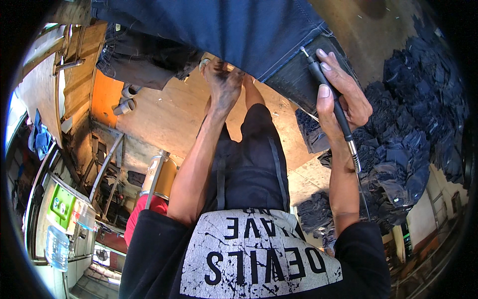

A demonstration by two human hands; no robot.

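A pen-shaped rotary handpiece [314, 70] with a black grip, a small pale tip and a spring-sleeved cable is gripped in my right hand [343, 92]. Its tip touches or hovers just over the stitched edge of a blue denim garment [239, 35]; I cannot tell which. The denim lies over a dark, worn board [296, 82] that shows past its edge. My left hand [223, 79] is closed beside the denim's lower edge. Its fingertips are partly hidden, so what they hold is unclear. Farther left hangs a black pair of trousers [139, 57].
Heaped dark garments [398, 129] fill the right side. At left are an orange panel [105, 97], metal frames [107, 167] and a tan drum-like container [160, 174]. A clear water bottle [57, 246] stands near a green tray [62, 204] at the lower left.
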